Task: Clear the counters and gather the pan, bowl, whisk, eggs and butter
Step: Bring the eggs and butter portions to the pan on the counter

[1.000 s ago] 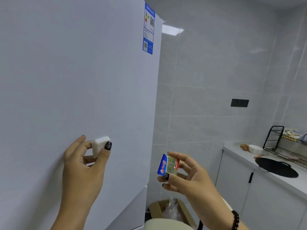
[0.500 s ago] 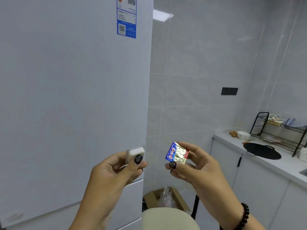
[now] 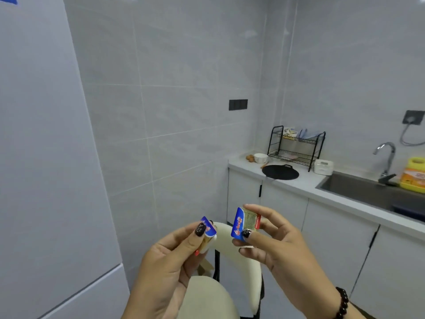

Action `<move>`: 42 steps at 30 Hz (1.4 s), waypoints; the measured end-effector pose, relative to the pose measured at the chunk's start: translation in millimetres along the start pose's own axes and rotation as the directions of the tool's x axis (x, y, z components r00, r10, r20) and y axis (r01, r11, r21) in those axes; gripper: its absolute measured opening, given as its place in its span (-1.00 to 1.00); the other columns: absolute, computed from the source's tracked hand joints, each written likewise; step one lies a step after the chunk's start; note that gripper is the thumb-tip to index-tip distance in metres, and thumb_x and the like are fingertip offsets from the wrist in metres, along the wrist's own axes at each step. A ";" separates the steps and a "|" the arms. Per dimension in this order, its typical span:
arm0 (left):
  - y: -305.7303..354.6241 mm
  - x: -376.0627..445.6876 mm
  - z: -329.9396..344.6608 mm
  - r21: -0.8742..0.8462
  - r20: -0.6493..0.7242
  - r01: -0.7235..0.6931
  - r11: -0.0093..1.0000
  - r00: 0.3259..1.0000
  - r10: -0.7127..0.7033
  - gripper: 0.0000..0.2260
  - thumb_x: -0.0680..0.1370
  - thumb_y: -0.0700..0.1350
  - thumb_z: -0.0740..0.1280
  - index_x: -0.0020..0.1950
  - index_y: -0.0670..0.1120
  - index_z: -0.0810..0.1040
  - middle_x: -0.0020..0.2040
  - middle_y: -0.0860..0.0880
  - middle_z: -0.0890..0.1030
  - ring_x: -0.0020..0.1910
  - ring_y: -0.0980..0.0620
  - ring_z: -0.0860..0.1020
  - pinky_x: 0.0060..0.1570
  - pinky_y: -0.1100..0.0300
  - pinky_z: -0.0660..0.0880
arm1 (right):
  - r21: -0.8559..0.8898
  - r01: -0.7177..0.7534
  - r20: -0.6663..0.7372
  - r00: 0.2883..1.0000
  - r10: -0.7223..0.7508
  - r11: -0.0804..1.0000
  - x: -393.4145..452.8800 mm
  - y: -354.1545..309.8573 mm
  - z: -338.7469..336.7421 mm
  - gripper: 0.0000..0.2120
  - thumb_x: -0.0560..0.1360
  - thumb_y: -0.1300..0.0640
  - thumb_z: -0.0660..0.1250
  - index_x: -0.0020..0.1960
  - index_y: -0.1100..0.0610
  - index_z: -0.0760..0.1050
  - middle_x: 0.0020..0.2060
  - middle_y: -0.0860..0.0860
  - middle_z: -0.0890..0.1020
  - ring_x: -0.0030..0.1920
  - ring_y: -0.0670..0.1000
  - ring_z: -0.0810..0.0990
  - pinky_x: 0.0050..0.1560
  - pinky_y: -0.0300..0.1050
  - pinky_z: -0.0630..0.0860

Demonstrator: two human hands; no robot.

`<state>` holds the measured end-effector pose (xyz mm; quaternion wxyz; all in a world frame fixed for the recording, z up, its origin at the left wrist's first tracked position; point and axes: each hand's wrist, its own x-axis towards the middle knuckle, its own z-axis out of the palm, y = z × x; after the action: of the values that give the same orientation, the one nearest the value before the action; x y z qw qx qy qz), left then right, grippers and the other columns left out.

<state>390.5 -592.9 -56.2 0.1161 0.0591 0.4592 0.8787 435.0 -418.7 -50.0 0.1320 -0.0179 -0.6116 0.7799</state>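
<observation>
My left hand (image 3: 170, 265) pinches a small blue-wrapped butter portion (image 3: 208, 229) between thumb and fingers. My right hand (image 3: 276, 247) pinches a second butter portion (image 3: 245, 223) with a blue label and gold foil, a little to the right and apart from the first. Both hands are in front of me at chest height, over a cream chair. Far off on the grey counter (image 3: 305, 180) lies a flat black pan (image 3: 280, 172). A white bowl (image 3: 260, 158) stands behind it, with brown eggs (image 3: 250, 157) to its left.
The white fridge door (image 3: 41, 157) fills the left side and is closed. A cream chair (image 3: 232, 268) stands right below my hands. On the counter are a black dish rack (image 3: 296, 146), a white container (image 3: 323, 166), a sink (image 3: 358, 192) with tap and a yellow bottle (image 3: 414, 176).
The view swung right, away from the fridge. My left hand came off the fridge door and now shows a butter portion's blue wrapper. The right hand keeps its butter portion.
</observation>
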 end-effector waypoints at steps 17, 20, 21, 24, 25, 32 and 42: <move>-203.2 151.8 214.8 0.172 0.244 0.361 0.916 0.886 -0.395 -0.57 0.26 -0.25 0.43 0.13 -0.20 0.57 -0.15 -0.17 0.72 -0.37 0.02 0.67 -0.53 0.22 0.56 | -0.022 -0.078 -0.452 0.890 0.060 0.997 66.9 -25.4 -270.9 -0.74 0.49 0.42 0.28 0.09 0.15 0.54 -0.16 0.14 0.70 -0.30 0.14 0.67 -0.40 -0.16 0.58; -251.0 180.8 277.8 0.217 0.256 0.358 0.908 0.877 -0.407 -0.58 0.25 -0.21 0.45 0.11 -0.17 0.57 -0.11 -0.15 0.72 -0.32 0.02 0.68 -0.50 0.20 0.55 | -0.035 -0.095 -0.491 0.868 0.066 0.995 89.9 -41.7 -343.2 -0.75 0.51 0.41 0.26 0.08 0.15 0.55 -0.19 0.13 0.70 -0.32 0.13 0.65 -0.41 -0.16 0.56; -266.6 189.5 298.1 0.219 0.252 0.347 0.912 0.883 -0.396 -0.61 0.27 -0.22 0.45 0.09 -0.19 0.58 -0.12 -0.16 0.72 -0.33 0.03 0.67 -0.47 0.20 0.56 | -0.051 -0.097 -0.509 0.859 0.058 0.994 99.2 -46.1 -367.4 -0.73 0.52 0.41 0.25 0.10 0.12 0.54 -0.20 0.12 0.70 -0.32 0.12 0.64 -0.40 -0.16 0.55; -304.1 215.7 342.6 0.194 0.228 0.342 0.920 0.896 -0.381 -0.74 0.39 -0.31 0.40 0.07 -0.25 0.58 -0.16 -0.20 0.71 -0.35 0.03 0.66 -0.41 0.20 0.59 | -0.072 -0.097 -0.540 0.840 0.043 0.993 126.2 -56.6 -427.1 -0.64 0.54 0.39 0.23 0.10 -0.04 0.55 -0.21 0.09 0.69 -0.31 0.10 0.64 -0.36 -0.16 0.55; -311.6 223.8 348.9 0.194 0.235 0.340 0.920 0.895 -0.380 -0.76 0.41 -0.36 0.39 0.07 -0.25 0.59 -0.17 -0.21 0.70 -0.35 0.02 0.66 -0.40 0.19 0.60 | -0.079 -0.093 -0.549 0.835 0.035 0.993 134.7 -57.2 -440.2 -0.62 0.54 0.39 0.23 0.08 -0.07 0.57 -0.21 0.07 0.69 -0.31 0.09 0.65 -0.35 -0.16 0.55; -349.6 304.4 371.9 0.257 0.216 0.317 0.913 0.902 -0.374 -0.41 0.11 -0.39 0.60 0.12 -0.26 0.61 -0.13 -0.23 0.70 -0.30 0.02 0.67 -0.35 0.22 0.61 | -0.043 -0.128 -0.472 0.877 0.092 0.991 208.8 -43.2 -494.7 -0.57 0.32 0.49 0.41 0.02 0.04 0.60 -0.15 0.11 0.67 -0.35 0.07 0.61 -0.40 -0.19 0.50; -353.7 463.9 363.4 0.212 0.138 0.272 0.939 0.942 -0.304 -0.01 -0.34 -0.05 0.70 0.09 -0.18 0.65 -0.03 -0.21 0.70 -0.20 -0.01 0.70 -0.33 0.25 0.60 | -0.220 -0.174 -0.453 0.890 0.057 0.960 377.1 -22.0 -518.3 -0.53 0.15 0.31 0.56 0.02 0.06 0.57 -0.03 0.06 0.56 -0.45 -0.09 0.56 -0.40 -0.27 0.48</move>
<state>71.7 10.2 -140.1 0.2762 0.0761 0.5332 0.7960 173.6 164.0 -108.8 0.2170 -0.2479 -0.6582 0.6769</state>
